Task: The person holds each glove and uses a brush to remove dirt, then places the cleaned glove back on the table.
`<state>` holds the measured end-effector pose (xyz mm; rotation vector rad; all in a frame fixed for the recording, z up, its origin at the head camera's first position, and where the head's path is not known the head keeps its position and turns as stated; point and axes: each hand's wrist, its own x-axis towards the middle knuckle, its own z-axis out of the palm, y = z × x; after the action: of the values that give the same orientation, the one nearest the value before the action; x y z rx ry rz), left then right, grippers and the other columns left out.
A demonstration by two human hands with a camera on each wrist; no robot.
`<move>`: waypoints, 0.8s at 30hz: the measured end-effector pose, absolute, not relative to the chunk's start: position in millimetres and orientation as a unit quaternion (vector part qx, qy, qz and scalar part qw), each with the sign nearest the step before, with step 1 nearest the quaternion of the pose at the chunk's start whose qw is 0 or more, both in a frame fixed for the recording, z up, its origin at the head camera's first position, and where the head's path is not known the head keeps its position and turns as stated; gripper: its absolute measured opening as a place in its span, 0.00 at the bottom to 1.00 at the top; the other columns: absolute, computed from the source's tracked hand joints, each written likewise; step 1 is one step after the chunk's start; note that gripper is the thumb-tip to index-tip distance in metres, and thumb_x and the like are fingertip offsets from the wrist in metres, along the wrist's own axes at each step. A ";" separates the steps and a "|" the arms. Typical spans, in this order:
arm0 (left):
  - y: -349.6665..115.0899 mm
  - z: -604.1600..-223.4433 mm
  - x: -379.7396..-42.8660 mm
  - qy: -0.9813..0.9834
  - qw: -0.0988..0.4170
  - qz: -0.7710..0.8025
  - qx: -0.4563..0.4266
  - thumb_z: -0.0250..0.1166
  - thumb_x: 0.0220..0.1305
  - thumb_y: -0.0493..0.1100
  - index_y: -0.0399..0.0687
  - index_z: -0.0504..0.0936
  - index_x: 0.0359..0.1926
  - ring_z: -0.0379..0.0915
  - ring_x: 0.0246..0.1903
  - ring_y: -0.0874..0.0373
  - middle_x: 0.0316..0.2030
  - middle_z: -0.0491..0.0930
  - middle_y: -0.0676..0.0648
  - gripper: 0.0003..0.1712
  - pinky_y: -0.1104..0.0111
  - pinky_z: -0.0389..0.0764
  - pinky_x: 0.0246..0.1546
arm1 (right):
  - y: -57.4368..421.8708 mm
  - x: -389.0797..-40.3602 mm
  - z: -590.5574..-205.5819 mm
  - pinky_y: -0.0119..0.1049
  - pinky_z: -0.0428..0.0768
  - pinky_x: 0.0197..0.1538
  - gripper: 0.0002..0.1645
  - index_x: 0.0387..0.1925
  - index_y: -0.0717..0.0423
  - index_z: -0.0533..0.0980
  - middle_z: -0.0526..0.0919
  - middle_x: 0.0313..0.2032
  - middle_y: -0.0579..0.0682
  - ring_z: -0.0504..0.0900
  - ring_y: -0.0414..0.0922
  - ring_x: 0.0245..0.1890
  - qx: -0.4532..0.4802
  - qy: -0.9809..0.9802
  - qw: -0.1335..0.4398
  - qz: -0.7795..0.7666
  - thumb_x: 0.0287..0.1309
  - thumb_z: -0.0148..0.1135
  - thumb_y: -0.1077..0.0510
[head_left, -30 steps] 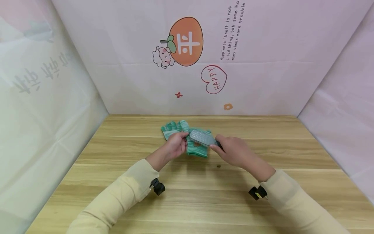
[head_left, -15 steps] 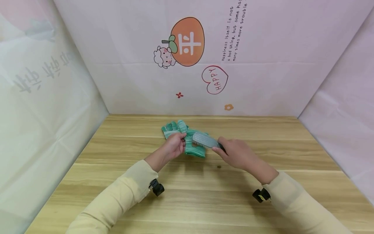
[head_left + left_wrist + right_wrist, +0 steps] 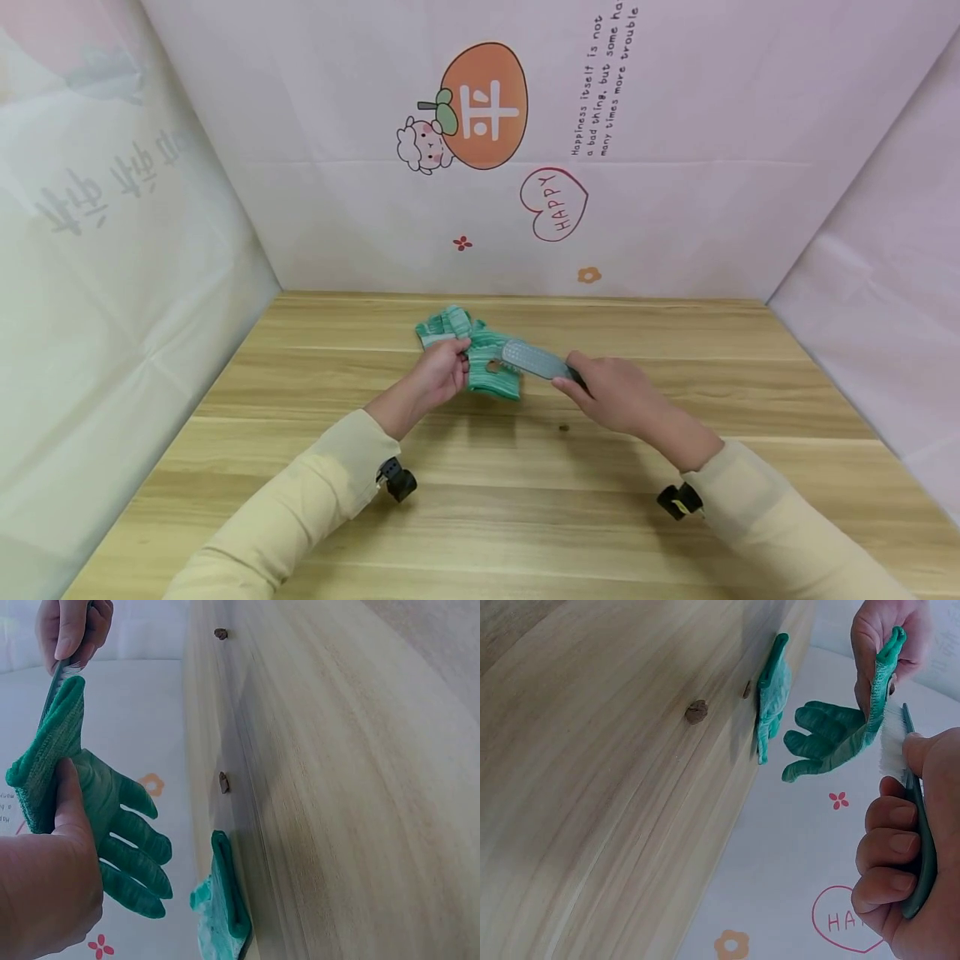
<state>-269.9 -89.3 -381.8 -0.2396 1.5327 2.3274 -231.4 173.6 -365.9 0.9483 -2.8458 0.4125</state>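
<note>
My left hand (image 3: 442,375) pinches a green knitted glove (image 3: 495,385) by its cuff area and holds it above the table; in the left wrist view the glove's fingers (image 3: 135,855) hang free. A small brown patch (image 3: 492,366) marks the glove; whether it is a stain or a clump I cannot tell. My right hand (image 3: 615,390) grips the handle of a scrubbing brush (image 3: 534,359), fingers curled round it. In the right wrist view its pale bristles (image 3: 893,739) face the glove's cuff, very near or touching it. A second green glove (image 3: 225,900) lies on the table beyond.
The wooden table (image 3: 480,517) carries a few small brown bits, one a dark lump (image 3: 697,712) and another a smaller piece (image 3: 223,782). A printed white sheet (image 3: 337,208) rises behind the table, with white sheets at both sides.
The brush has slid right across the glove toward its edge, uncovering the brown patch. Left hand and held glove have shifted slightly left.
</note>
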 end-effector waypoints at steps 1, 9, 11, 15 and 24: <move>-90.0 -381.8 -269.9 0.540 0.171 0.820 -0.086 0.43 0.77 0.39 0.45 0.59 0.30 0.52 0.16 0.65 0.21 0.58 0.52 0.13 0.78 0.57 0.15 | 174.0 -231.5 -365.9 0.32 0.59 0.22 0.16 0.31 0.52 0.66 0.62 0.16 0.42 0.59 0.37 0.16 0.313 -0.938 0.057 0.136 0.70 0.54 0.46; -90.2 -380.7 -268.6 0.551 0.175 0.812 -0.075 0.43 0.77 0.38 0.45 0.58 0.29 0.51 0.14 0.65 0.20 0.56 0.52 0.14 0.78 0.56 0.14 | 171.7 -233.9 -362.2 0.32 0.60 0.21 0.16 0.30 0.52 0.66 0.62 0.16 0.42 0.59 0.37 0.15 0.320 -0.934 0.062 0.143 0.70 0.55 0.48; -89.0 -380.2 -267.9 0.554 0.174 0.811 -0.075 0.44 0.77 0.38 0.46 0.58 0.28 0.50 0.14 0.65 0.19 0.55 0.53 0.15 0.77 0.56 0.14 | 168.8 -235.2 -359.3 0.32 0.60 0.21 0.16 0.31 0.52 0.66 0.62 0.16 0.42 0.60 0.37 0.15 0.324 -0.933 0.066 0.143 0.70 0.55 0.47; -85.2 -379.0 -266.7 0.551 0.175 0.813 -0.071 0.44 0.76 0.37 0.46 0.59 0.28 0.53 0.14 0.65 0.18 0.57 0.53 0.14 0.77 0.57 0.15 | 161.6 -237.8 -353.6 0.33 0.60 0.21 0.17 0.31 0.52 0.65 0.63 0.17 0.42 0.60 0.38 0.15 0.328 -0.932 0.067 0.139 0.71 0.53 0.46; -81.8 -376.3 -264.2 0.530 0.177 0.827 -0.070 0.43 0.77 0.37 0.43 0.62 0.30 0.54 0.16 0.65 0.20 0.61 0.52 0.13 0.76 0.58 0.15 | 152.3 -239.2 -351.9 0.33 0.59 0.21 0.17 0.30 0.52 0.65 0.62 0.16 0.43 0.60 0.38 0.16 0.325 -0.935 0.056 0.132 0.71 0.54 0.46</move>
<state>-264.2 -81.8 -376.3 -0.1982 1.4990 2.3400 -239.2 152.3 -351.9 0.9875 -2.8358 0.4016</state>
